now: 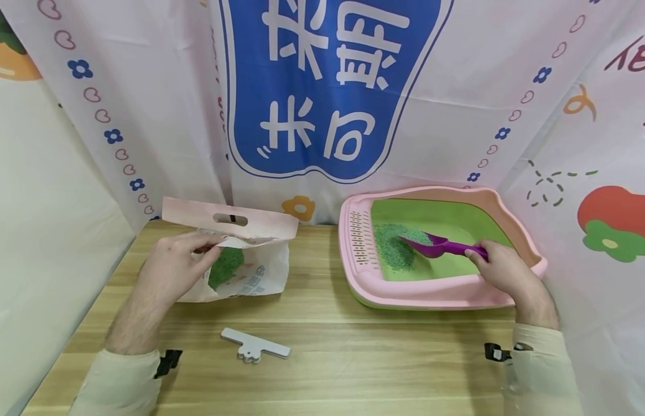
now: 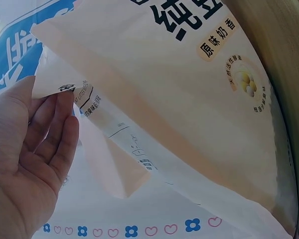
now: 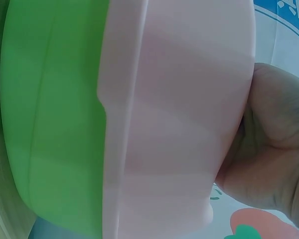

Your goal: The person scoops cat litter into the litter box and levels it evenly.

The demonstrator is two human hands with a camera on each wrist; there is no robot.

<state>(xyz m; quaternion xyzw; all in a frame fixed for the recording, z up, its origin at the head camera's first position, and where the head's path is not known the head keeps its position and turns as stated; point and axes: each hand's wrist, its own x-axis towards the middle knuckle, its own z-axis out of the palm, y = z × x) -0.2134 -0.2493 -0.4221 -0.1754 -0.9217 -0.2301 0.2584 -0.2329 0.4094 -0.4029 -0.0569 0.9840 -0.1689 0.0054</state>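
At the left, my left hand (image 1: 179, 263) pinches the opened top edge of a paper litter bag (image 1: 260, 277). Green granules show inside the bag in the head view. Close up in the left wrist view, the fingers (image 2: 65, 132) and thumb hold a folded flap of the printed bag (image 2: 189, 89). On the right, my right hand (image 1: 504, 268) grips the handle of a purple scoop (image 1: 436, 247). The scoop's head lies at green granules (image 1: 397, 245) inside a pink and green litter box (image 1: 431, 292). The box wall (image 3: 184, 114) hides the fingers and scoop in the right wrist view.
A white sealing clip (image 1: 254, 345) lies on the wooden table (image 1: 353, 358) in front of the bag. Printed curtains (image 1: 452, 115) hang behind the table and along its right side. The litter box has a slotted grid (image 1: 360, 238) on its left.
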